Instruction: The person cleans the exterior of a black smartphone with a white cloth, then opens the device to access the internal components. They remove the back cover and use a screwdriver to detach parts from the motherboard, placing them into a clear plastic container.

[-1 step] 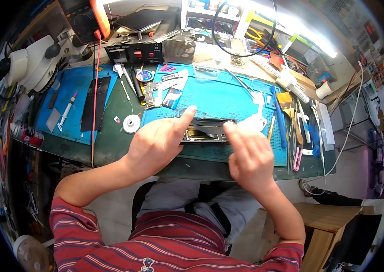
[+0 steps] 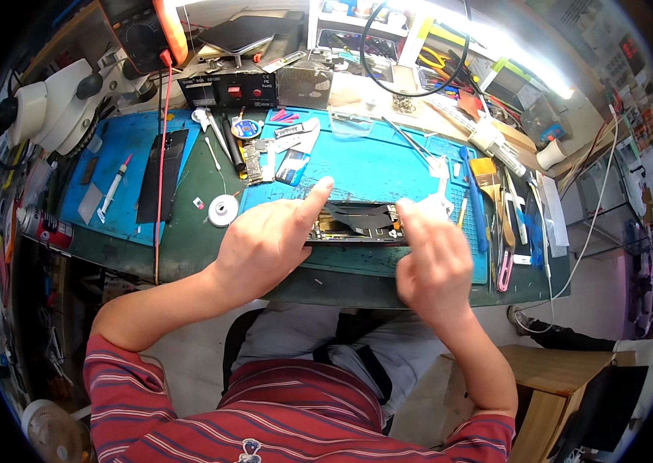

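Observation:
An opened smartphone (image 2: 357,233) with bare inner parts lies lengthwise at the near edge of the blue work mat (image 2: 350,166). A black, ribbon-like flap (image 2: 369,217) crosses its inside. My left hand (image 2: 265,247) grips the phone's left end, index finger stretched out beyond its far edge. At the right end hovers my right hand (image 2: 436,258), fingers curled together and slightly blurred; whatever is between its fingertips is hidden. Beyond the right fingertips is a white, irregular piece (image 2: 438,202).
Tweezers (image 2: 411,143), a brush (image 2: 485,171) and a blue-handled tool (image 2: 475,204) lie to the right. Left are a white spool (image 2: 223,210), circuit boards (image 2: 261,162), a syringe (image 2: 116,187) and a red cable (image 2: 163,154). A microscope (image 2: 49,108) stands far left.
My right hand has shifted slightly right, away from the phone's middle, uncovering its right end and more of the black flap. My left hand stays put.

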A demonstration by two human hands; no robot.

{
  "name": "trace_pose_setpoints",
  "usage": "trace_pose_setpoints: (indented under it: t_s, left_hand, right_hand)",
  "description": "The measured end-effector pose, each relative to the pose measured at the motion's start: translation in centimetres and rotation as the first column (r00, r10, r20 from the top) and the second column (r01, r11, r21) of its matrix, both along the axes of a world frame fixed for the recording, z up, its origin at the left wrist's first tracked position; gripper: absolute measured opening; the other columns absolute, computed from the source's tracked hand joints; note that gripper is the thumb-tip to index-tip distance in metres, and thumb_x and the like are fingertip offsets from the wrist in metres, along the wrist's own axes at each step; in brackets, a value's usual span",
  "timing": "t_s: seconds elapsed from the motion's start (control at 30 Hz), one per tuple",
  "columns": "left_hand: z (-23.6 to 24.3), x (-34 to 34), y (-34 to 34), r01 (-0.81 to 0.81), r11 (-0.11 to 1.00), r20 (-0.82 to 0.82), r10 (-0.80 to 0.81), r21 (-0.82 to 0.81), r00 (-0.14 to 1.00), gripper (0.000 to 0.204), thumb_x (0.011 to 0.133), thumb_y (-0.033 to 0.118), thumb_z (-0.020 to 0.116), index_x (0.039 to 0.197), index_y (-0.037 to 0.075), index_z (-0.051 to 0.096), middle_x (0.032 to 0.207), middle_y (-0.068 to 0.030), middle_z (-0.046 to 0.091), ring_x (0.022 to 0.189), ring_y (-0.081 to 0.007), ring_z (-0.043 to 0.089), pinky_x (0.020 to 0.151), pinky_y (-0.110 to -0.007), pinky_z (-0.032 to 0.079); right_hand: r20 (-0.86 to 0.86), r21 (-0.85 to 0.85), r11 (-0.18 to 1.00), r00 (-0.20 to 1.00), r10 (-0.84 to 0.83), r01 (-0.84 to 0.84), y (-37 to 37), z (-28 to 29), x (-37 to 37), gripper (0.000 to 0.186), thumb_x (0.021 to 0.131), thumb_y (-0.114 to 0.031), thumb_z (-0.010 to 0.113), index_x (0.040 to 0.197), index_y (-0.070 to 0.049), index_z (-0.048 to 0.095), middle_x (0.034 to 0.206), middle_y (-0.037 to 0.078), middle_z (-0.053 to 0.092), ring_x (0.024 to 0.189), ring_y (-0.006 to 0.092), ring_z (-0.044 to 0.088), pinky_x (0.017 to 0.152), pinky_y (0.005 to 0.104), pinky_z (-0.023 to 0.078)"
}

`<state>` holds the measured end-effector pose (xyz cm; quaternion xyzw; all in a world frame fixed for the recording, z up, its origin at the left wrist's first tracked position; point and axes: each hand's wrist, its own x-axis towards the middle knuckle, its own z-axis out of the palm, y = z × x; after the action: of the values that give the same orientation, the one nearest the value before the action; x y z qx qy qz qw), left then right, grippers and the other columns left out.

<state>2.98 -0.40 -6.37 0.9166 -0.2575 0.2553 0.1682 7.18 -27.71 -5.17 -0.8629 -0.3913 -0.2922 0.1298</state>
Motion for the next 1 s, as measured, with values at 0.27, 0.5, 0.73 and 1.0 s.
trace_pose_setpoints:
  t_s: [0.27,0.5,0.73,1.0]
  left_hand:
    - [0.4,1.5,-1.1,0.028,1.0,-0.017,-0.028,-0.003,0.999,0.11,0.06,0.0,0.087,0.158,0.001,0.038,0.099,-0.0102,0.069,0.086,-0.0286,0.069,0.075,-0.038,0.055]
    - [1.2,1.6,-2.2,0.058,0.996,-0.185,-0.07,-0.07,0.98,0.113,0.063,-0.002,0.084,0.162,0.002,0.03,0.104,-0.0144,0.07,0.093,-0.0328,0.07,0.08,-0.039,0.056]
    - [1.7,0.7,-2.2,0.09,0.993,-0.257,-0.108,-0.082,0.96,0.099,0.074,-0.006,0.068,0.163,0.001,0.025,0.125,-0.0252,0.064,0.108,-0.0402,0.067,0.091,-0.043,0.055]
    - [2.1,1.2,-1.0,0.163,0.985,-0.305,-0.175,-0.064,0.936,0.095,0.079,-0.004,0.066,0.164,0.002,0.023,0.128,-0.0231,0.063,0.112,-0.0391,0.065,0.097,-0.045,0.053]
  right_hand:
    - [-0.036,-0.051,0.937,0.937,-0.346,0.344,-4.7,-1.2,4.5,0.027,0.085,-0.002,0.069,0.111,-0.006,0.073,0.108,0.008,0.07,0.096,0.0275,0.065,0.084,0.0409,0.051]
    - [-0.32,0.161,0.968,0.938,-0.131,0.191,-5.4,1.6,2.8,0.035,0.088,-0.002,0.068,0.122,-0.004,0.072,0.118,0.014,0.073,0.111,0.0322,0.067,0.096,0.0411,0.052]
    - [-0.369,0.159,0.987,0.926,0.079,-0.021,-3.7,-0.4,1.2,0.052,0.084,-0.016,0.082,0.132,-0.004,0.065,0.125,0.017,0.07,0.113,0.035,0.067,0.097,0.0432,0.053]
    - [-0.311,0.107,0.994,0.948,0.058,-0.026,-3.2,-0.7,0.6,0.052,0.085,-0.017,0.081,0.131,0.0,0.065,0.118,0.016,0.071,0.109,0.035,0.066,0.096,0.0435,0.053]
